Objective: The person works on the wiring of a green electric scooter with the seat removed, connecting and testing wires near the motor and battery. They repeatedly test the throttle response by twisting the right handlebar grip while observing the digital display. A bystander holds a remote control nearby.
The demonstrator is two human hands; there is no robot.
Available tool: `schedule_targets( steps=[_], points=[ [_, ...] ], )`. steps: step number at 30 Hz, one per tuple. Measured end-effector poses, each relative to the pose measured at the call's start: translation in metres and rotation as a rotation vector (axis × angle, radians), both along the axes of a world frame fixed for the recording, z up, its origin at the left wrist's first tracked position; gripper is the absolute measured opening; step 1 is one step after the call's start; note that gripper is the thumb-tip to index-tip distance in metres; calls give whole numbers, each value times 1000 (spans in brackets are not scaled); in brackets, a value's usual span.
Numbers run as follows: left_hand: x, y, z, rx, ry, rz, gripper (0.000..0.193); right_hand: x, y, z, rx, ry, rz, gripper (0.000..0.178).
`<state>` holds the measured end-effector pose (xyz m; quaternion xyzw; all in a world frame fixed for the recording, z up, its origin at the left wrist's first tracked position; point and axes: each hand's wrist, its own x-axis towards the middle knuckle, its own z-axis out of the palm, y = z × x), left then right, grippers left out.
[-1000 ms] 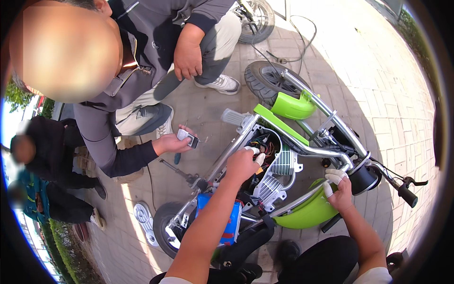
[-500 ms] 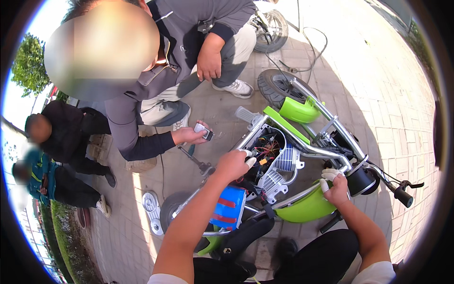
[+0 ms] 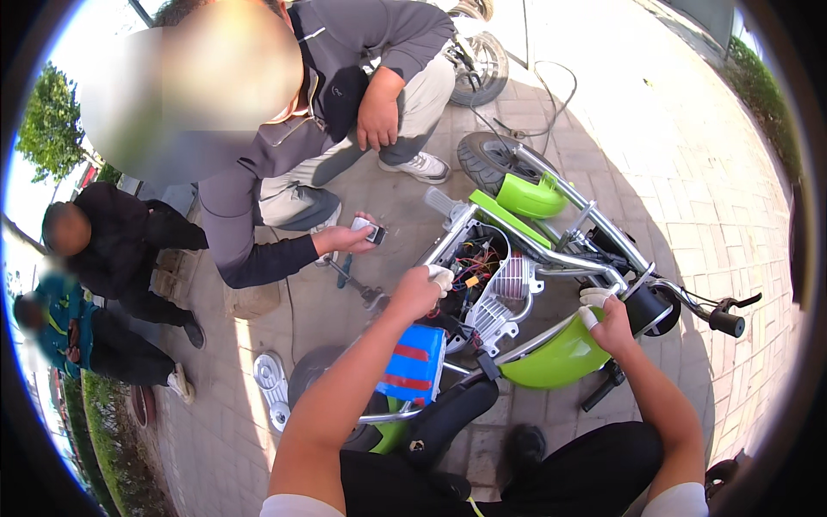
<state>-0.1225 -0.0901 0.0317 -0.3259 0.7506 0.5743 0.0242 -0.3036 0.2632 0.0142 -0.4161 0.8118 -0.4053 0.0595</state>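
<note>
A small lime-green motorbike [image 3: 551, 362] lies on its side before me, its casing open on a tangle of coloured wires [image 3: 474, 263]. At the wires' left edge is my left hand [image 3: 419, 290], with white-covered fingertips pressed together. Whatever is between them is too small to make out. My right hand [image 3: 612, 325], also white-tipped, closes on the bike's frame beside the green tank cover and the handlebar. Below my left hand sits a blue battery pack [image 3: 408, 366] with red strips, partly hidden by my forearm.
A co-worker [image 3: 258, 189] crouches across from me, a small white-and-black object [image 3: 369, 230] in one hand. Two other people sit at the far left. A grey metal cover [image 3: 271, 383] and a tool [image 3: 345, 270] lie on the paving. A cable [image 3: 551, 108] loops behind the bike.
My view has shifted slightly, so the bike appears a little further left and higher. The fingers of my left hand have drawn closer together. My right hand stays at the frame.
</note>
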Motion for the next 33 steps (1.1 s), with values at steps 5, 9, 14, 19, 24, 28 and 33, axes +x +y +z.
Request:
schedule_targets(
  steps=[5,9,14,19,24,28,33],
  points=[
    [14,-8,34,29,-14,60,27,28,5,126,653,54,250,32],
    [45,-56,28,-509,81,191,25,87,-17,183,659,360,533,32],
    [33,-53,58,-1134,-17,117,49,158,-36,169,351,176,714,28],
    [29,-132,70,-1534,50,-26,72,177,-52,146,589,148,834,26],
    [0,-153,81,-1233,-204,-487,48,178,-56,117,542,200,730,30],
    [2,-124,85,-1225,-287,-677,39,172,-51,113,516,177,682,26],
    [19,-75,111,-1116,85,-365,29,167,-47,111,560,106,685,21]
  ],
)
